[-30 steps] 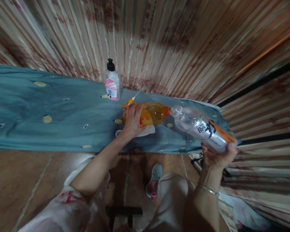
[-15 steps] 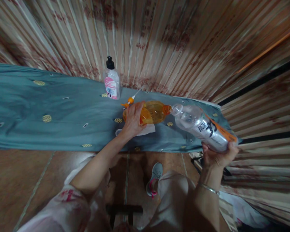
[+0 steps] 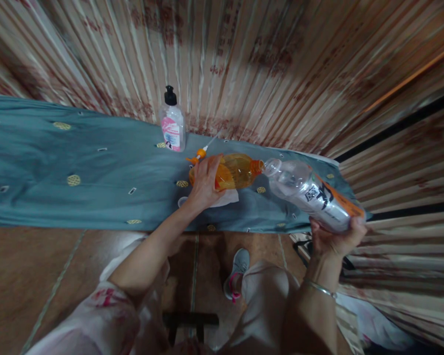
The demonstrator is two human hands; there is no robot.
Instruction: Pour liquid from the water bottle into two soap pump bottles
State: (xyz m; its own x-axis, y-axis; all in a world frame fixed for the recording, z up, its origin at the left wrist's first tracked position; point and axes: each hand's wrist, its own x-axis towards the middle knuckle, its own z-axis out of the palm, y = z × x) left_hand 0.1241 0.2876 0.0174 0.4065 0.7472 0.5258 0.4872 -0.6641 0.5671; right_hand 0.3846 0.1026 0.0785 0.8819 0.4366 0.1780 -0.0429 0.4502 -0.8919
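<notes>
My left hand [image 3: 206, 183] is closed around an orange see-through bottle [image 3: 239, 171], tilted onto its side with its open neck pointing right. At the right, my right hand [image 3: 335, 240] grips the lower end of a clear plastic bottle [image 3: 299, 190] with an orange and silver label. This bottle slants up to the left, and its mouth meets the orange bottle's neck; whether they touch I cannot tell. Just behind my left hand lies an orange pump head [image 3: 200, 155] with a thin pale tube. A white sheet or tissue [image 3: 227, 198] shows under the orange bottle.
A clear bottle with a black pump top [image 3: 172, 125] and pink label stands near the curtain [image 3: 214, 69]. By my left wrist lies a small white cap-like piece [image 3: 182, 201]. A green patterned cloth [image 3: 103, 167] covers the narrow table. Below is a dark stool [image 3: 190, 319].
Both hands and both bottles keep almost the same pose. The whole view has shifted very slightly.
</notes>
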